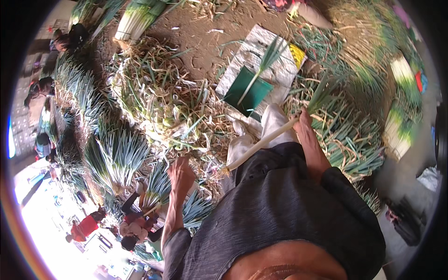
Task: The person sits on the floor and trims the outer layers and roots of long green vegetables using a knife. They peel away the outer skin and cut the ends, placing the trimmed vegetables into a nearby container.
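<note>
My right hand (pixel 303 119) grips a long green onion (pixel 262 142) just below its leaves. The pale shaft slants down to the left across my lap, with its root end near my left thigh. My left hand (pixel 181 174) is apart from it, over the left side, its fingers curled; whether they hold anything is unclear. Beyond my knees, another green onion (pixel 252 83) lies across a green sheet (pixel 233 91) on a white woven sack (pixel 284 81). Stripped skins and leaves (pixel 164 101) form a heap at front left.
Loose green onions (pixel 350 140) lie at my right. Tied bundles stand at the far left (pixel 130 29) and right (pixel 397 131). A nearby person (pixel 134 227) handles green onions on my left, close to my left arm; other people are farther off. Bare soil (pixel 199 45) shows ahead.
</note>
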The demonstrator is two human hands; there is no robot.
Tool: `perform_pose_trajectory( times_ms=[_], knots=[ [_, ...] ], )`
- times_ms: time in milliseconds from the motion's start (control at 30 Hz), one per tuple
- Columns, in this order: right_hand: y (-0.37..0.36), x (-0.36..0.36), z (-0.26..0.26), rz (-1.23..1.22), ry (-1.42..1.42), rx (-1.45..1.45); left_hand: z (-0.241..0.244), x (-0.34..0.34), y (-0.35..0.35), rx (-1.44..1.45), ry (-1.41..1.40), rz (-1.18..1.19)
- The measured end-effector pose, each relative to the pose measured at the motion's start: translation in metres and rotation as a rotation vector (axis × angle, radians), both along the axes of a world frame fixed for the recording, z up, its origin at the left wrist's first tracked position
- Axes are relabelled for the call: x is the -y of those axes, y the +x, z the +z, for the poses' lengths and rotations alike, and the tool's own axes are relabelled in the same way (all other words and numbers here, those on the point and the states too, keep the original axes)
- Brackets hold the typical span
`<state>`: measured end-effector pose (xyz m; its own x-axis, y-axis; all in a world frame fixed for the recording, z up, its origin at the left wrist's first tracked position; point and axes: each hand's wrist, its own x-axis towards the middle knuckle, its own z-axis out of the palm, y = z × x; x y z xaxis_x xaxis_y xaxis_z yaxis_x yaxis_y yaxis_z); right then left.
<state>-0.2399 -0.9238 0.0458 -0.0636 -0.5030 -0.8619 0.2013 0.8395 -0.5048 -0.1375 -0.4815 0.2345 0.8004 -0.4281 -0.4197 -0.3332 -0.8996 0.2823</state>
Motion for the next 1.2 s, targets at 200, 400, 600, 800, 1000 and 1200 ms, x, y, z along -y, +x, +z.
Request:
perform_pose_trajectory(
  times_ms=[200, 400, 600, 800, 1000, 1200],
  knots=[
    [0.003, -0.043, 0.006, -0.019, 0.048, 0.078, 0.004, 0.096, -0.030, -0.329, -0.519, -0.106],
    [-0.005, -0.052, 0.004, 0.042, 0.059, 0.253, -0.015, 0.069, -0.069, -0.567, -0.367, -0.068],
    [-0.023, -0.068, -0.014, 0.062, 0.081, 0.406, -0.011, 0.048, -0.091, -0.561, -0.237, -0.024],
    [-0.045, -0.085, -0.033, 0.144, 0.167, 0.308, -0.016, 0.038, -0.084, -0.632, 0.025, -0.125],
    [-0.017, -0.066, -0.040, 0.222, 0.077, 0.238, -0.068, 0.058, -0.036, -0.606, 0.139, -0.359],
    [0.052, 0.006, -0.037, 0.295, -0.139, 0.254, -0.173, 0.117, 0.030, -0.526, 0.008, -0.559]
  ],
)
